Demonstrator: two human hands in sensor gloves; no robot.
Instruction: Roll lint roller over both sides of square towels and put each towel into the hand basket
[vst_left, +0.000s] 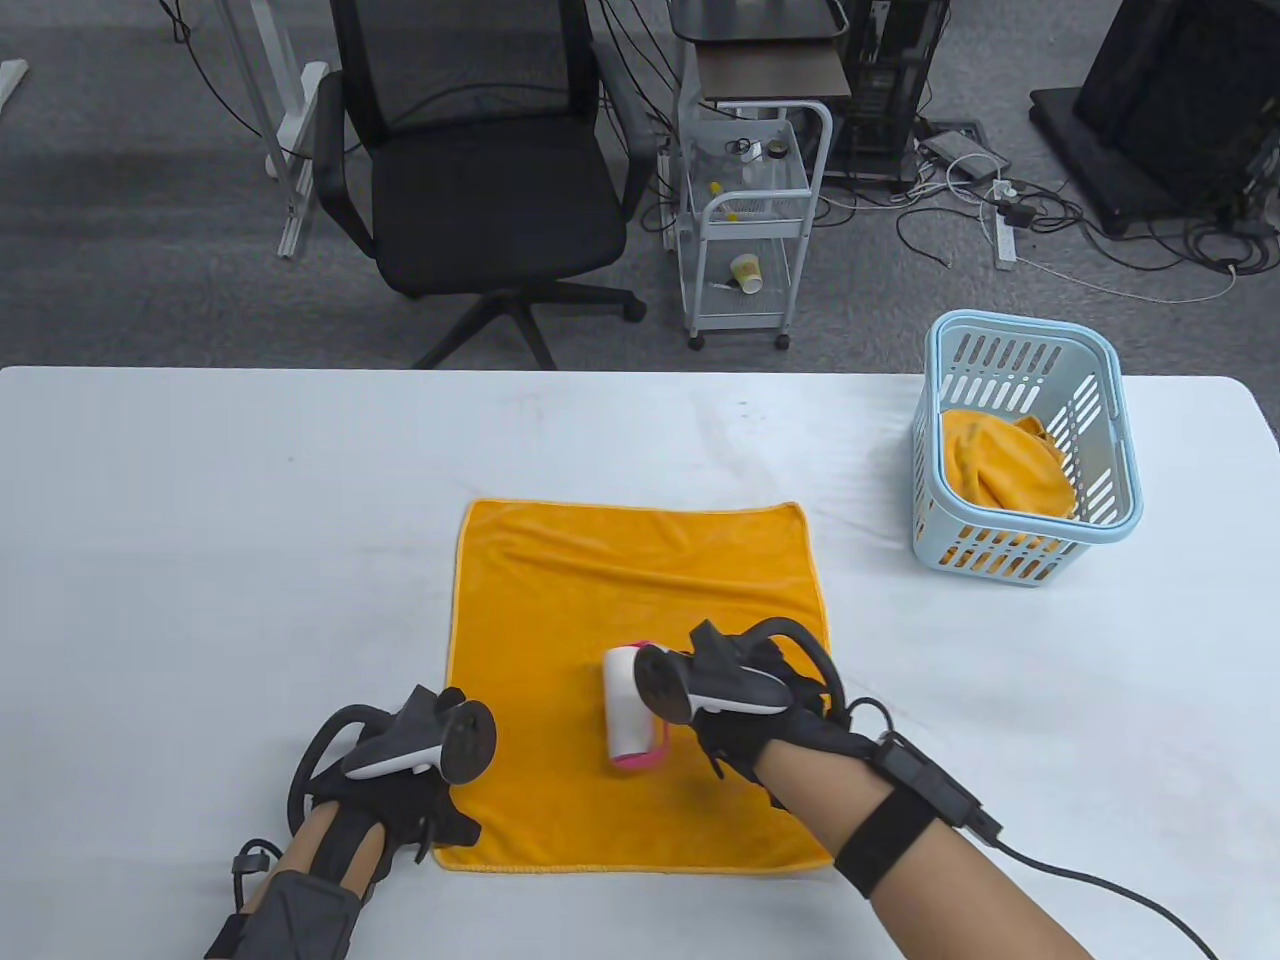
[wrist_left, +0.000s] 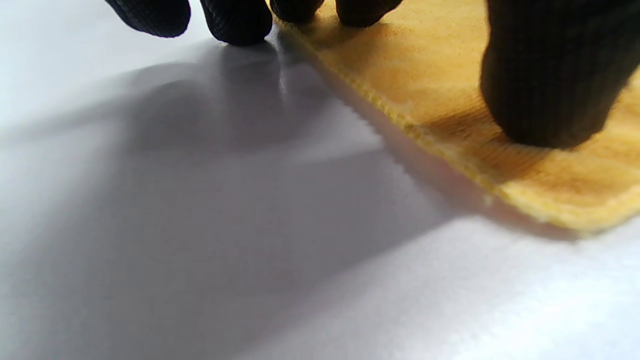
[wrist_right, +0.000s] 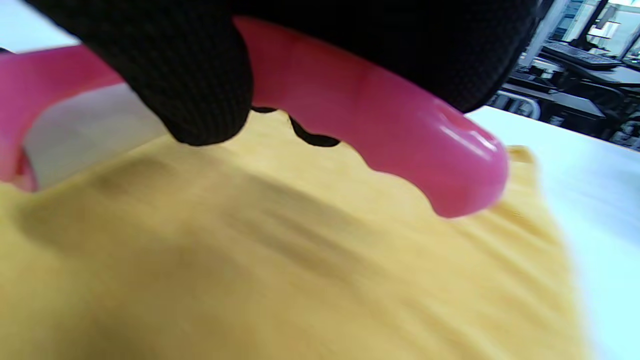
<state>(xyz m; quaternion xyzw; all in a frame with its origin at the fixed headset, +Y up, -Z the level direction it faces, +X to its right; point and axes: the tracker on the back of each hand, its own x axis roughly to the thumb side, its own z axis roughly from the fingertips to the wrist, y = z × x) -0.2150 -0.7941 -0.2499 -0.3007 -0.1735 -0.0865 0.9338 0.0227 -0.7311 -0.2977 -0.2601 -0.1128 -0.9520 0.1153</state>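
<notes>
Item: orange square towel (vst_left: 640, 600), spread flat on white table (vst_left: 200, 550), near edge toward the person. Lint roller (vst_left: 632, 715), white drum with pink handle, lying on the towel's near-right part; handle wrapped by curled fingers of right hand (vst_left: 760, 710), confirmed in right wrist view by pink handle (wrist_right: 370, 130) under black glove. Left hand (vst_left: 400, 790) at towel's near-left corner, straight fingertips (wrist_left: 550, 100) pressing down on the fabric, two further tips on bare table just beside the hem; nothing gripped. Light-blue hand basket (vst_left: 1030, 450) at table's far right, well apart from the flat towel, already holding one crumpled orange towel (vst_left: 1000, 470). Progress, as judged: one towel finished and stored; present towel mid-rolling on its upward face. Outstanding: remainder of this face, flip, second face, transfer to basket. No further towels visible on the table.
</notes>
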